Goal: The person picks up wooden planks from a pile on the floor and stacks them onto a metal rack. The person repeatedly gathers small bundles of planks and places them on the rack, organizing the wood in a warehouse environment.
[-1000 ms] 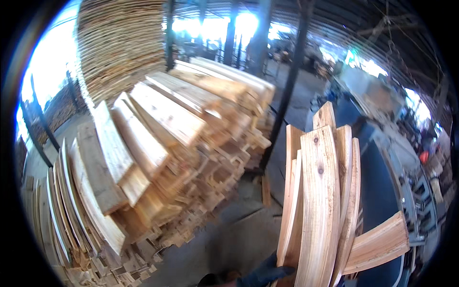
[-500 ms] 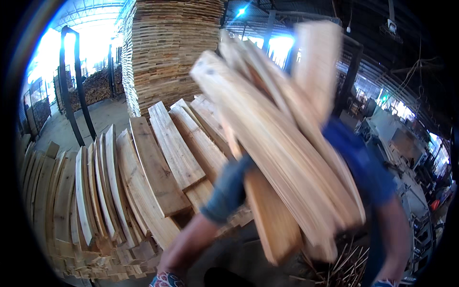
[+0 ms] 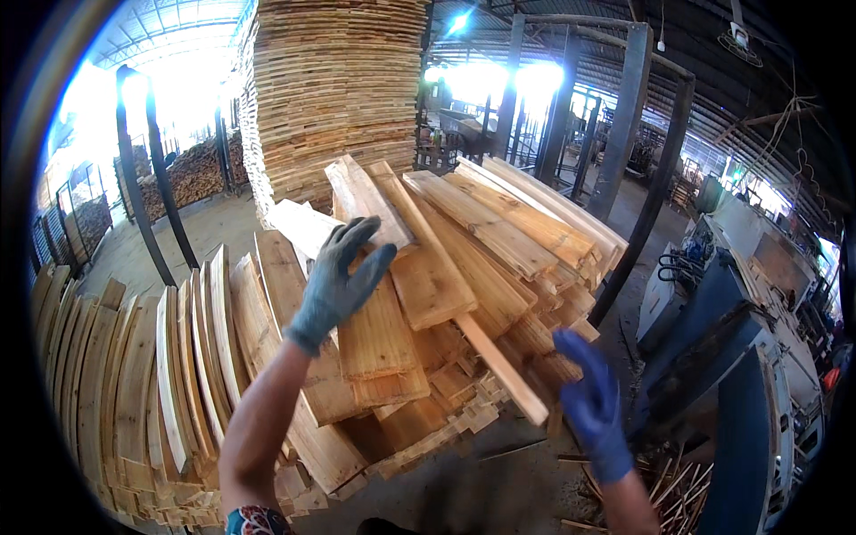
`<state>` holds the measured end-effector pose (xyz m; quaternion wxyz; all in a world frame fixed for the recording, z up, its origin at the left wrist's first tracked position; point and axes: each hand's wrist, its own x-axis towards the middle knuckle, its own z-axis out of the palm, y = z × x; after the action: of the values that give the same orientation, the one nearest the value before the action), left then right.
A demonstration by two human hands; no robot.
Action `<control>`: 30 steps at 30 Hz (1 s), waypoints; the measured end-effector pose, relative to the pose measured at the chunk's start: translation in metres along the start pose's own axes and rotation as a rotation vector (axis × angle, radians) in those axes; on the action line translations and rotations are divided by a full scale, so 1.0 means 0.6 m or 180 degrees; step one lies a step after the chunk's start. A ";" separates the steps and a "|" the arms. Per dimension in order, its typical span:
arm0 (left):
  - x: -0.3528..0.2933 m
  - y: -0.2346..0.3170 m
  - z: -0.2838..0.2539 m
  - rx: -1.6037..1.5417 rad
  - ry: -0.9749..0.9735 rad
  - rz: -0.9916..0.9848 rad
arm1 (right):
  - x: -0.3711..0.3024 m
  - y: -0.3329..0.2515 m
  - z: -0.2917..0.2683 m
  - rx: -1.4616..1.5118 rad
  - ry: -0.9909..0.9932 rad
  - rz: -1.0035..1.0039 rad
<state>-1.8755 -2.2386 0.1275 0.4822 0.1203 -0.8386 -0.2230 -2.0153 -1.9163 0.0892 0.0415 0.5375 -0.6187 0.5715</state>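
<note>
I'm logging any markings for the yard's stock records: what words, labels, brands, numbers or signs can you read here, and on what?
None can be read.
No lettering shows on the loose boards, the tall wood stack, or the gloved left hand and right hand.
Any marks on the machinery at right are too small or blurred.

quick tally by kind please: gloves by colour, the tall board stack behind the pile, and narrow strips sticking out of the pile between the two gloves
grey-teal glove: 1
blue glove: 1
tall board stack: 1
narrow strip: 1
Total: 4
</note>
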 end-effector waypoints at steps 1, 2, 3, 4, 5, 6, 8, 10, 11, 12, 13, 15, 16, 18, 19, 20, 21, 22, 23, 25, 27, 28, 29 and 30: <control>0.029 -0.001 -0.002 0.0379 -0.0400 -0.0104 | -0.022 0.003 0.003 -0.0393 0.0140 -0.0200; 0.056 0.013 0.003 0.0746 -0.0826 -0.0208 | -0.041 0.010 0.006 -0.0797 0.0280 -0.0368; 0.073 0.037 0.007 0.1500 -0.1186 -0.0150 | -0.055 0.014 0.011 -0.1200 0.0415 -0.0540; 0.085 0.036 0.021 0.1570 -0.1032 0.0565 | -0.066 0.016 0.019 -0.1089 0.0706 -0.0540; 0.098 0.014 0.034 0.1213 -0.0842 0.0628 | -0.072 0.017 0.041 -0.0874 0.0977 -0.0553; 0.105 -0.012 0.054 0.0843 -0.0653 0.0680 | -0.072 0.019 0.062 -0.0666 0.1231 -0.0552; 0.104 0.023 0.077 0.1901 -0.1053 -0.0073 | -0.064 0.020 0.083 -0.1153 0.1210 -0.0535; 0.107 -0.059 0.082 0.1602 -0.0977 -0.0073 | -0.053 0.020 0.111 -0.1583 0.1175 -0.0538; 0.109 -0.071 0.075 0.1588 -0.0815 0.0033 | -0.054 0.029 0.118 -0.1505 0.1318 -0.0394; 0.114 -0.082 0.066 0.1569 -0.0652 0.0135 | -0.053 0.036 0.116 -0.1494 0.1362 -0.0397; 0.126 -0.084 0.041 0.1331 -0.1046 0.0016 | -0.052 0.042 0.112 -0.1436 0.1399 -0.0395; 0.122 -0.128 0.013 0.1103 -0.1157 -0.0042 | -0.051 0.043 0.117 -0.1145 0.1505 -0.0445; 0.107 -0.159 0.006 0.0642 -0.0998 -0.0073 | -0.048 0.043 0.124 -0.1072 0.1487 -0.0450; 0.096 -0.183 -0.005 0.0719 -0.0598 0.0000 | -0.048 0.038 0.129 -0.1017 0.1470 -0.0483; 0.098 -0.174 -0.002 0.0391 -0.0626 -0.0296 | -0.050 0.038 0.122 -0.1147 0.1410 -0.0423; 0.099 -0.163 -0.007 0.0069 -0.0652 -0.0590 | -0.047 0.037 0.119 -0.1153 0.1466 -0.0421; 0.092 -0.158 -0.014 -0.0019 -0.0632 -0.0626 | -0.045 0.036 0.117 -0.1151 0.1521 -0.0418; 0.078 -0.153 -0.022 -0.0089 -0.0626 -0.0658 | -0.041 0.037 0.117 -0.1133 0.1587 -0.0400; 0.059 -0.146 -0.032 -0.0143 -0.0622 -0.0695 | -0.031 0.043 0.122 -0.0924 0.1749 -0.0412; 0.007 -0.083 -0.035 -0.0384 -0.0734 -0.1447 | -0.005 0.060 0.111 -0.1059 0.1698 -0.0473; -0.058 -0.076 -0.054 -0.1077 -0.0810 -0.1584 | 0.014 0.067 0.119 -0.1106 0.1594 -0.0465; -0.070 -0.054 -0.067 -0.0838 -0.1048 -0.1237 | 0.013 0.070 0.122 -0.1071 0.1495 -0.0505; -0.075 -0.032 -0.075 -0.0610 -0.1269 -0.0875 | 0.014 0.074 0.119 -0.1044 0.1397 -0.0565; -0.075 -0.021 -0.075 -0.0389 -0.1490 -0.0507 | 0.014 0.078 0.119 -0.1025 0.1302 -0.0625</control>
<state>-1.8142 -2.2426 0.1070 0.2622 0.1017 -0.9003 -0.3323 -2.0117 -1.9860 0.0393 0.3057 0.4547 -0.6253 0.5556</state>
